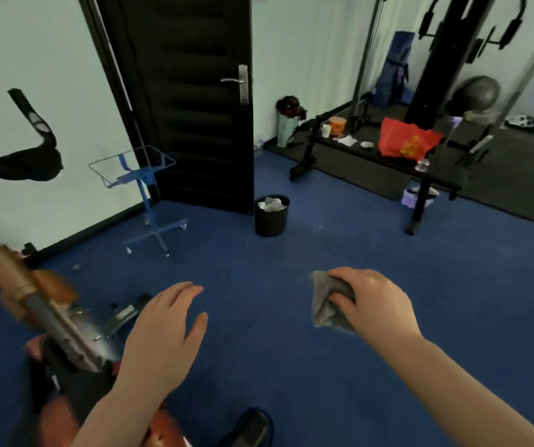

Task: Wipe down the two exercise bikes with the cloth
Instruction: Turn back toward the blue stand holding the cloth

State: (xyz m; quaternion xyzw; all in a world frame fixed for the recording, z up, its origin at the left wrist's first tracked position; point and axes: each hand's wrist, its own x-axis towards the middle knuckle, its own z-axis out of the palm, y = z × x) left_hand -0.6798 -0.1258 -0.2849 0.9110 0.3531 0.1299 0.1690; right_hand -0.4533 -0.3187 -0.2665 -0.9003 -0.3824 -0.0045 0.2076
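Observation:
My right hand [375,301] grips a crumpled grey cloth [325,304] and hovers over the blue floor, away from any bike. My left hand [165,333] is held flat with straight fingers, empty, just right of an orange and black exercise bike [49,314] at the lower left. The bike's silver post and orange frame run diagonally; its black handlebars [17,153] show at the far left against the wall. A black pedal [249,427] sits at the bottom edge. Only one bike is visible.
A blue wheeled stand [144,188] with a wire tray stands by the black door [188,101]. A black waste bin [271,215] sits on the blue floor. At right, a black bench [388,159] carries a red bag [406,140] and cups beside a weight machine.

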